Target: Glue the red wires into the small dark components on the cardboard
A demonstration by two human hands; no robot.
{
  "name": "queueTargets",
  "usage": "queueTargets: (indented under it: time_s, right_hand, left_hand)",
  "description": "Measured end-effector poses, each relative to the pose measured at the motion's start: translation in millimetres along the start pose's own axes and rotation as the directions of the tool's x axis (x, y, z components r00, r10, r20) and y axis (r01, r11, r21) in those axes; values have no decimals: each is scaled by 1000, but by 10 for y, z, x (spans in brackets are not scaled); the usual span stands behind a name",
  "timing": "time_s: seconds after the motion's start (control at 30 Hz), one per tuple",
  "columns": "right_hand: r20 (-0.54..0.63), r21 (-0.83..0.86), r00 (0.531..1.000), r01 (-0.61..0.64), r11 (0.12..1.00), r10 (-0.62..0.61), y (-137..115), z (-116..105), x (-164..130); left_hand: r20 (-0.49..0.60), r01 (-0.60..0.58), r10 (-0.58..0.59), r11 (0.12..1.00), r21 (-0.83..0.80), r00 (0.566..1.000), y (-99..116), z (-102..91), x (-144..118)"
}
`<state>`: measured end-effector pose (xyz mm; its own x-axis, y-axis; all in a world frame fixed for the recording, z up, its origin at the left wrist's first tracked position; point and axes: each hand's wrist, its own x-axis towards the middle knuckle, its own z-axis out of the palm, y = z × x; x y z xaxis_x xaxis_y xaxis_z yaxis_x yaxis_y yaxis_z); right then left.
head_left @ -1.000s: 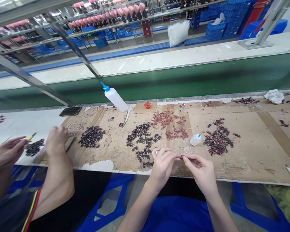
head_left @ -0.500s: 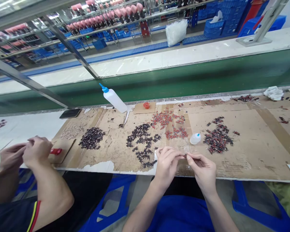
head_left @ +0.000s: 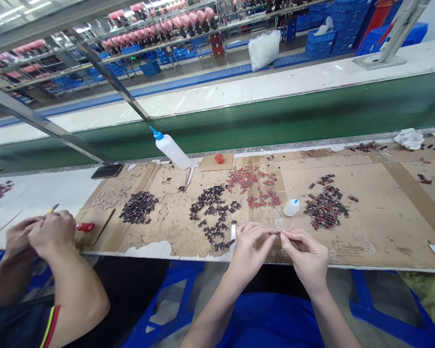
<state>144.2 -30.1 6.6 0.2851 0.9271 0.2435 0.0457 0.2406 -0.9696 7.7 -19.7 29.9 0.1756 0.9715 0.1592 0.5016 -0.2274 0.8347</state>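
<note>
The left hand point(head_left: 252, 246) and the right hand point(head_left: 304, 253) meet fingertip to fingertip at lower centre of the frame, each pinched narrow on a tiny dark part point(head_left: 278, 234) held between them just above the near edge of the cardboard sheet point(head_left: 380, 217). The step in hand appears to be joining or seating two small pieces. The next move probably calls for steady alignment, since the part is almost hidden by the fingers.

Ahead of the hands lie a black pile point(head_left: 213, 212), a red pile point(head_left: 253, 186) and a mixed pile point(head_left: 325, 209), with a small glue bottle point(head_left: 291, 207) between. A squeeze bottle point(head_left: 171, 149) leans at centre. A co-worker's hands point(head_left: 39, 234) work at lower left. A green conveyor belt point(head_left: 275, 118) crosses mid-frame, with shelving and blue crates along the top.
</note>
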Motion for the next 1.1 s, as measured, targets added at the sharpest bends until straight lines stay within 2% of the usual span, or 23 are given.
queueTargets:
  time_s: [0.2, 0.3, 0.47, 0.57, 0.7, 0.73, 0.8, 0.87, 0.97, 1.03, 1.1]
  right_hand:
    - [99, -96, 994, -46, 994, 56, 58, -62, 19]
    - [140, -93, 983, -104, 990, 117, 113, -110, 28]
    - [102, -36, 964, -242, 970, 245, 189, -148, 20]
    - [63, -47, 967, -244, 969, 247, 223, -189, 0]
    - [6, -153, 987, -156, 976, 159, 241, -415, 39]
    - [-55, -189, 990, -137, 972, 128, 241, -504, 74]
    - [-206, -273, 976, -121, 954, 65, 236, -686, 173]
    - [-267, -428, 962, -62, 902, -61, 240, -826, 290]
    - [-145, -718, 937, 121, 685, -318, 292, -862, 431]
    - [-24, -793, 935, 197, 577, -353, 365, -767, 484]
    - [66, -810, 948, 233, 538, -311, 452, -621, 516]
  left_hand:
    - [34, 101, -97, 989, -112, 995, -96, 72, 16]
    - [28, 119, -116, 985, -123, 993, -153, 125, 13]
    - [63, 130, -122, 983, -131, 991, -165, 238, -6]
    - [65, 102, -94, 985, -142, 994, -149, 308, 1]
    - [105, -20, 27, 997, -68, 994, -240, 216, 59]
    - [93, -40, 40, 999, -6, 995, -297, 146, 76]
    - [-18, -25, 29, 982, 187, 999, -443, -24, 98]
    - [-130, 22, 26, 934, 356, 991, -600, -185, 98]
    - [-176, 27, 71, 865, 500, 982, -780, -318, 70]
    - [-148, 7, 88, 837, 547, 985, -848, -330, 53]
    - [-123, 0, 85, 821, 571, 989, -884, -315, 51]
